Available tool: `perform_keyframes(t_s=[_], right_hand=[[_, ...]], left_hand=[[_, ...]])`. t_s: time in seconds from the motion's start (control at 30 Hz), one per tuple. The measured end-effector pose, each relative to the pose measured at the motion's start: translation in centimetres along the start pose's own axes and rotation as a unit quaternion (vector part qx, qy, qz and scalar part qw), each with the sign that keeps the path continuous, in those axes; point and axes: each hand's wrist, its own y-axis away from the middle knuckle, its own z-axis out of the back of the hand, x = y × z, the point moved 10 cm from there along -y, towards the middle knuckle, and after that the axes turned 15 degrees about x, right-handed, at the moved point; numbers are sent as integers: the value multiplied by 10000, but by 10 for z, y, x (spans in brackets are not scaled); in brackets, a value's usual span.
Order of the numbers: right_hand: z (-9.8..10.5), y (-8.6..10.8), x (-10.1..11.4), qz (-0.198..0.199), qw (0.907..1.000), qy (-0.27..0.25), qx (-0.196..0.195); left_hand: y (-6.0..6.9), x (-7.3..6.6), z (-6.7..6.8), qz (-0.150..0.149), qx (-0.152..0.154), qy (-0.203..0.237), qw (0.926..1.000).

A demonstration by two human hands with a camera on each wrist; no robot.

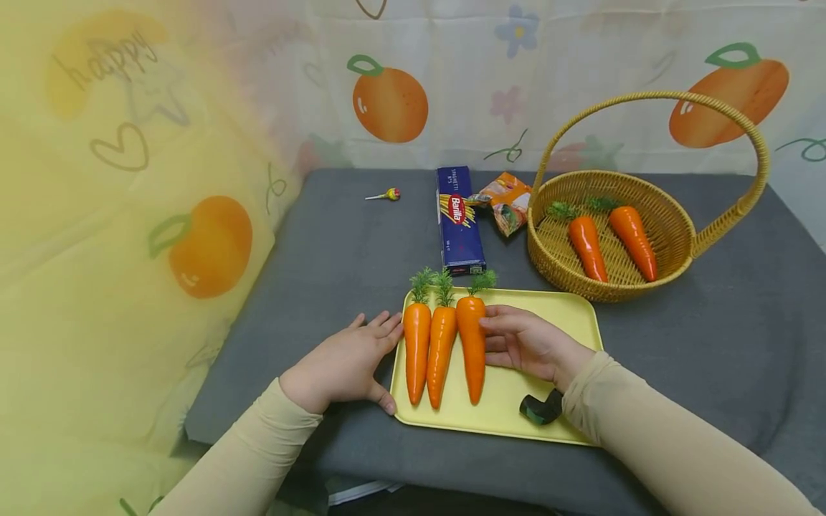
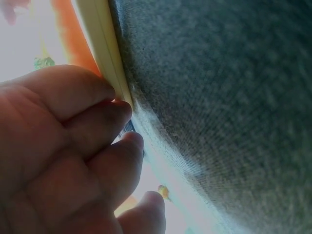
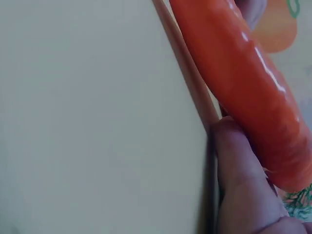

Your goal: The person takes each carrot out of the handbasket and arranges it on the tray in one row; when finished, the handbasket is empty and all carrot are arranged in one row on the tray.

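Along the yellow tray (image 1: 497,412), nine o'clock, left hand (image 1: 345,365): fingers are lying spread against the rim, gripping nothing;
Right hand (image 1: 529,344): curled fingers are pinching the rightmost carrot (image 1: 473,351) from three o'clock;
Carrot row (image 1: 442,351) on tray: is apparently being straightened; next move probably calls for loosening the pinch;
Basket (image 1: 548,258), one o'clock: two more carrots (image 1: 587,247) are lying inside.

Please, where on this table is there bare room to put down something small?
Free: grey tabletop below the lollipop, left of the Barilla spaghetti box; also right of the yellow tray, between wicker basket and right sleeve. Crowded: the tray's left half, with three artificial carrots, and around the snack packet, between box and basket.
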Motion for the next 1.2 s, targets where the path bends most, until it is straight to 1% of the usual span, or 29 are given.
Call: perform_keyframes(t_s=[0.1, 0.23, 0.3, 0.43, 0.53, 0.63, 0.73, 0.87, 1.0, 1.13, 1.2], right_hand=[[-3, 4, 2, -103, 9992, 263, -268], [-10, 13, 5, -272, 9955, 600, -686], [-15, 19, 5, -333, 9942, 597, -828], [-26, 29, 3, -393, 9953, 315, -829], [-32, 33, 2, -385, 9968, 174, -682], [-35, 36, 4, -408, 9973, 273, -537], [-34, 40, 8, -412, 9977, 366, -390], [-28, 47, 20, -379, 9985, 360, -163], [-24, 57, 38, -215, 9985, 476, 163], [-17, 68, 68, 241, 9977, 489, 414], [-10, 74, 86, 503, 9969, 351, 501]], left_hand=[[1, -1, 1, -23, -29, -21, 10000], [1, -1, 2, -36, -33, 3, 10000], [1, -1, 2, -32, -29, 18, 10000], [0, -1, 1, -40, -24, 31, 10000], [0, -1, 1, -42, -20, 48, 10000], [0, 0, 1, -26, -6, 87, 10000], [0, 1, 0, -14, 13, 102, 9999], [1, 1, -1, -47, 7, 90, 9999], [2, 1, 0, -77, -53, 32, 10000], [2, -1, 1, -85, -58, 11, 9999], [1, -1, 1, -85, -34, 32, 10000]])
